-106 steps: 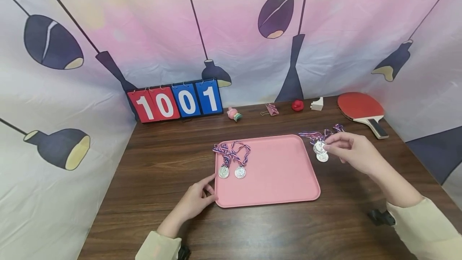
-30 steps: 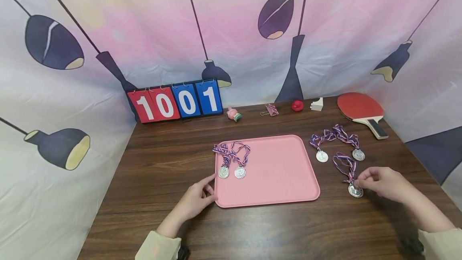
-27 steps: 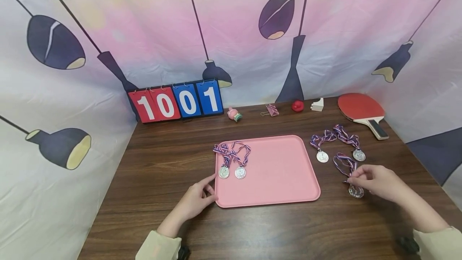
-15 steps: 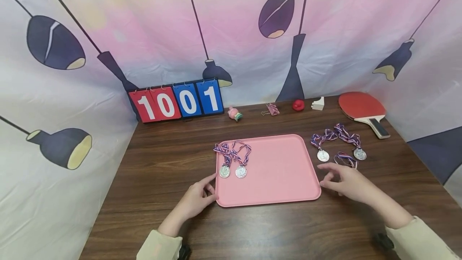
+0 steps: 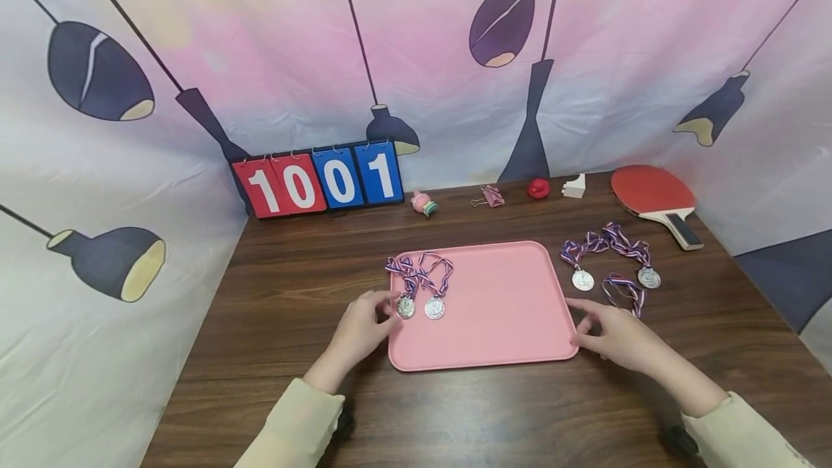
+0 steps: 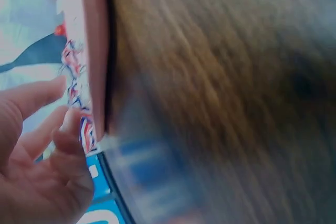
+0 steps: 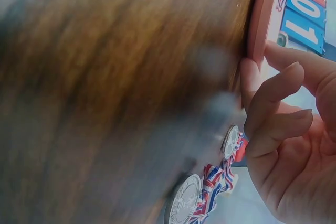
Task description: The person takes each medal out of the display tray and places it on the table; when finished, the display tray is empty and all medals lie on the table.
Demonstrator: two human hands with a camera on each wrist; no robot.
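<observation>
A pink tray (image 5: 500,309) lies on the wooden table, with two silver medals on striped ribbons at its left side. My left hand (image 5: 364,323) hovers over the tray's left rim, thumb and index fingertip parted near the left medal (image 5: 406,308); in the left wrist view its fingers (image 6: 42,93) hold nothing. The other medal (image 5: 434,308) lies just right of it. My right hand (image 5: 620,338) holds the tray's right edge between thumb and index finger, as the right wrist view shows. Behind it a ribbon (image 5: 625,293) shows, its medal disc hidden by the hand.
Two more medals (image 5: 583,280) (image 5: 648,277) with ribbons lie right of the tray. Along the back stand a flip scoreboard (image 5: 318,179), a small pink figure (image 5: 424,204), a binder clip (image 5: 492,196), a red object (image 5: 538,188), a white block (image 5: 575,186) and a table tennis paddle (image 5: 653,190).
My right hand has put a medal down at the right, let go of it and moved left to the tray's edge. My left hand has left the tray's left edge and risen towards the left medal.
</observation>
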